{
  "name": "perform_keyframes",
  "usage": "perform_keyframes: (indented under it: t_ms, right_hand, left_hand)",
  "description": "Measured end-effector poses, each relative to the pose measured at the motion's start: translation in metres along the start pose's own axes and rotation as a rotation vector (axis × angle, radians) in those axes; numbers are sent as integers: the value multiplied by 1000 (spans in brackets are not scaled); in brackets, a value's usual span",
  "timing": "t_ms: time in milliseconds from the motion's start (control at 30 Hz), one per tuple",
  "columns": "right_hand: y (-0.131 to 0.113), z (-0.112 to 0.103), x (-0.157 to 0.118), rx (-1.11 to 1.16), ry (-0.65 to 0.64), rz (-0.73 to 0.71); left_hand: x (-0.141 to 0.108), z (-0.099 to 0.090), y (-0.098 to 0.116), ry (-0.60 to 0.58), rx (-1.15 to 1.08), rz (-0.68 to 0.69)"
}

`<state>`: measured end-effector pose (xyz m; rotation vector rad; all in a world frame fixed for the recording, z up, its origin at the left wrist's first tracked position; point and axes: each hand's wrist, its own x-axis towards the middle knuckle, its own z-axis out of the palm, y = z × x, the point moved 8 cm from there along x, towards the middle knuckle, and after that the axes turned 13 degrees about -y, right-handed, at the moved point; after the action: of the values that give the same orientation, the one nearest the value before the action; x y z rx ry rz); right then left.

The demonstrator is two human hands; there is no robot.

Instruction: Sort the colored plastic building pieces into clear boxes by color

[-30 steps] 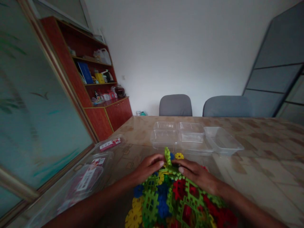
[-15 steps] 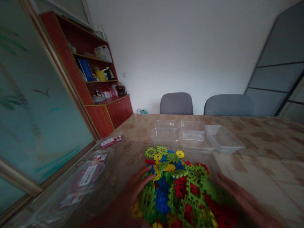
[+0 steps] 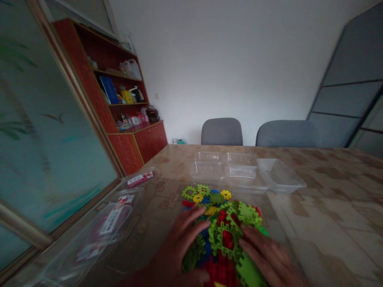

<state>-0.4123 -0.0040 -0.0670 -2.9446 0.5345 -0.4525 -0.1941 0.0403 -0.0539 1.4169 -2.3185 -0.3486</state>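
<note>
A heap of plastic interlocking building pieces lies at the table's near middle. Green toothed squares and frames, red pieces, blue pieces and round yellow notched discs are mixed in it. My left hand cups the heap's left side, thumb and fingers apart. Stretched across the right side of the heap is my right hand, its fingers touching green pieces near a green frame. Neither hand grips a single piece that I can make out. The lower part of the heap is partly hidden by the hands.
Several clear plastic containers stand behind the heap. Clear lids with pink labels lie along the table's left side. Two grey chairs are beyond the far edge, and a red-brown cabinet stands at the back left.
Both hands have moved inward, the right one leftward onto the heap. The green and red pieces on the right have been pushed together toward the middle, making the heap narrower.
</note>
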Motion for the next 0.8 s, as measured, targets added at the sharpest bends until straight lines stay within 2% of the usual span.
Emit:
perform_keyframes:
  t_ms: [67,133,233,333,400,500,600,700,800]
  right_hand:
    - [3,-12,9,91,7,20]
    - [12,-19,18,168,25,56]
    - [44,-19,34,332,53,189]
    - [71,-8,56,543,-5,327]
    - [73,-5,71,611,-58,344]
    - [55,-10,87,651,-150,271]
    - [40,-17,92,707,-193,188]
    - [54,-26,93,679,-67,214]
    - [77,-16,96,563,-37,280]
  left_hand:
    - [13,-22,-18,75,-49,-137]
    - [23,-35,-42,131,-78,-259]
    - [35,-33,-75,116,-116,-365]
    - [41,-22,-91,84,-196,-404]
    - [43,-17,-90,65,-259,-396]
    - [42,-14,-77,37,-343,-331]
    - [41,-20,-66,64,-360,-263]
    - [46,-30,-65,125,-282,-240]
    - [60,-28,-68,119,-249,-214]
